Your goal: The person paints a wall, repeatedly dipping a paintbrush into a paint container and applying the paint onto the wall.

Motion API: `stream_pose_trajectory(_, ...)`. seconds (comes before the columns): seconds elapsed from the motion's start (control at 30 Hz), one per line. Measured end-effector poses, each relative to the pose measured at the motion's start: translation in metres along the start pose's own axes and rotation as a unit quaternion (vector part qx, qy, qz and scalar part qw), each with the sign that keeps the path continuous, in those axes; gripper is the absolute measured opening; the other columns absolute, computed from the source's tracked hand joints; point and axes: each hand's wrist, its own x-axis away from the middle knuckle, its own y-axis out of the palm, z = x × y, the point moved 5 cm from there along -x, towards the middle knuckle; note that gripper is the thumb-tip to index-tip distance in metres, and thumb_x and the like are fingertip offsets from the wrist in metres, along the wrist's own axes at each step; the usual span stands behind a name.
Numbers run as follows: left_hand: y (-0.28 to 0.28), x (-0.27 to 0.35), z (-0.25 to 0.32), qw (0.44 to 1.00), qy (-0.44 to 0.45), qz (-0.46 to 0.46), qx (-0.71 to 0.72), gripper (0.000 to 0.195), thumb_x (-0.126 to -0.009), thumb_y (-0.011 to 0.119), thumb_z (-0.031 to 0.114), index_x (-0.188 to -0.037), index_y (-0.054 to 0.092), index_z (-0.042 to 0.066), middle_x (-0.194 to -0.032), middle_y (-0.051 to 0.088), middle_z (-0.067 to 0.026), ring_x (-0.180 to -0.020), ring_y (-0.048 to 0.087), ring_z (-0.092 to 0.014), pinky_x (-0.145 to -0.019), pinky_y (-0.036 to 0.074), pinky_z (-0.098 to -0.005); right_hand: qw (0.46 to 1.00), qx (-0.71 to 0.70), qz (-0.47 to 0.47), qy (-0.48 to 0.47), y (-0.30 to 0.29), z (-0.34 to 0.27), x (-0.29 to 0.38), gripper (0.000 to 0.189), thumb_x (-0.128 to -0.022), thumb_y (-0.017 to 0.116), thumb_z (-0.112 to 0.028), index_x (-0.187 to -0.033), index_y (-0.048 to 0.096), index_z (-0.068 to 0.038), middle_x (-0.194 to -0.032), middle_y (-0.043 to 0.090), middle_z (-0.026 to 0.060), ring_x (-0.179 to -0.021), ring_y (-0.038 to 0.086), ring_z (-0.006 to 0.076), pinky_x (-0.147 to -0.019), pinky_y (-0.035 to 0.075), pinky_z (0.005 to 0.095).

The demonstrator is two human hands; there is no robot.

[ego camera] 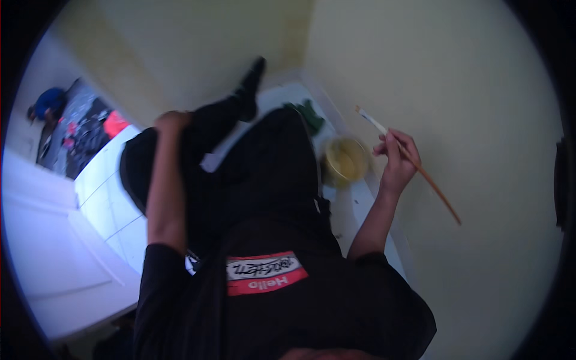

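Observation:
My right hand (pixel 400 155) holds a slim paintbrush (pixel 434 191) with a long wooden handle. The brush head points up and left, close in front of the pale wall (pixel 477 135), but I cannot tell whether it touches it. Below and left of that hand stands a blurred, see-through tub (pixel 345 159) with yellowish contents. My left hand (pixel 173 120) rests on my bent leg in black trousers (pixel 265 157); its fingers are mostly hidden.
A dark green cloth (pixel 310 116) lies on the floor beyond the tub. Two walls meet in a corner ahead, with a baseboard (pixel 330 105) along the right one. At far left, a person in blue (pixel 49 103) is near a heap of dark and red items (pixel 87 130) past white floor tiles (pixel 110 198).

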Motion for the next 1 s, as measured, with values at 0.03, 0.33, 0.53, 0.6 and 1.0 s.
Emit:
stream_pose_trajectory(0.03,0.003,-0.006,-0.027,1.000,-0.015,0.011,0.014,0.070,-0.095,0.035,0.057,-0.134,0.056,0.003,-0.142,0.051,-0.0211,-0.133,0.048,-0.033,-0.109,0.038,-0.0463,1.000,0.013,0.000,0.027,-0.010,0.002,-0.005,0.010,-0.090,0.065,-0.004,-0.094,0.063,0.005,-0.076,0.066,0.0114,-0.059,0.063,0.0141,-0.054,0.051,0.0259)
stream_pose_trajectory(0.33,-0.013,0.109,0.015,0.992,0.096,-0.078,0.020,0.065,-0.096,0.036,0.054,-0.109,0.070,0.000,-0.118,0.064,-0.0256,-0.113,0.060,-0.040,-0.100,0.045,-0.0466,0.929,0.255,-0.108,0.246,-0.055,0.081,0.013,0.005,-0.085,0.062,-0.003,-0.085,0.064,0.002,-0.072,0.066,0.0084,-0.059,0.063,0.0123,-0.053,0.050,0.0253)
stream_pose_trajectory(0.53,0.033,0.068,0.029,0.986,0.135,-0.093,0.018,0.060,-0.098,0.038,0.051,-0.113,0.067,0.000,-0.117,0.065,-0.0228,-0.111,0.060,-0.040,-0.099,0.045,-0.0459,0.883,0.363,-0.213,0.206,-0.022,0.163,0.035,0.010,-0.082,0.066,-0.007,-0.085,0.063,0.002,-0.073,0.067,0.0129,-0.067,0.066,0.0199,-0.061,0.051,0.0332)
stream_pose_trajectory(0.6,0.032,0.091,0.030,0.977,0.196,0.048,0.064,0.047,-0.099,0.047,0.041,-0.119,0.064,0.003,-0.123,0.063,-0.0199,-0.116,0.058,-0.039,-0.102,0.042,-0.0470,0.864,0.405,-0.226,0.197,-0.018,0.175,0.031,0.011,-0.081,0.067,-0.008,-0.084,0.063,0.002,-0.074,0.067,0.0147,-0.069,0.067,0.0231,-0.063,0.051,0.0355)
stream_pose_trajectory(1.0,0.224,0.389,-0.219,0.676,-0.246,-0.642,0.264,0.024,-0.094,0.055,0.023,-0.088,0.066,0.002,-0.072,0.066,-0.0088,-0.064,0.063,-0.018,-0.057,0.047,-0.0279,0.815,0.465,-0.241,0.246,-0.017,0.218,0.012,0.012,-0.079,0.069,-0.008,-0.076,0.064,0.002,-0.073,0.068,0.0167,-0.067,0.068,0.0276,-0.062,0.052,0.0373)
